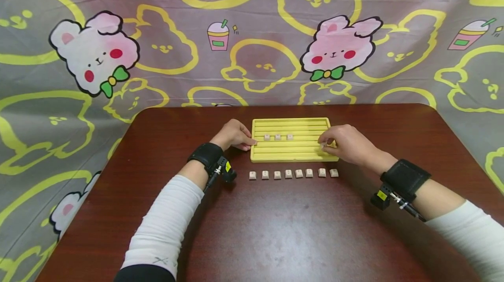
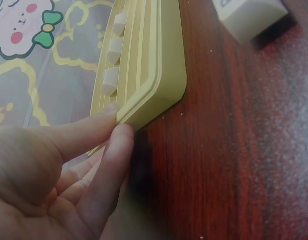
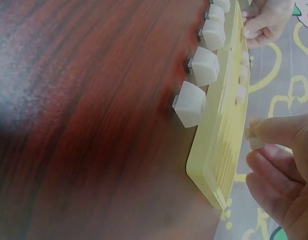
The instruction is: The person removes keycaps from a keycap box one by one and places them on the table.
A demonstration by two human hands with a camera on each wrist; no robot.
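A yellow ridged tray (image 1: pixel 291 157) lies on the table, with three white keycaps (image 1: pixel 278 137) standing in one of its grooves. At its left edge, my left hand (image 1: pixel 235 135) pinches the rim between thumb and finger; the left wrist view shows this grip on the tray corner (image 2: pixel 144 100). Over the tray's right end, my right hand (image 1: pixel 346 144) holds a single keycap (image 3: pixel 254 140) between thumb and fingertip. The fingers partly cover that keycap. Several more keycaps (image 1: pixel 288 174) form a row on the table in front of the tray.
The dark red-brown wooden table (image 1: pixel 291 229) has rounded far corners. Behind it hangs a patterned cloth (image 1: pixel 256 24) with cartoon rabbits and yellow outlines. Each wrist carries a black strap with a small camera, such as the left strap (image 1: pixel 205 155).
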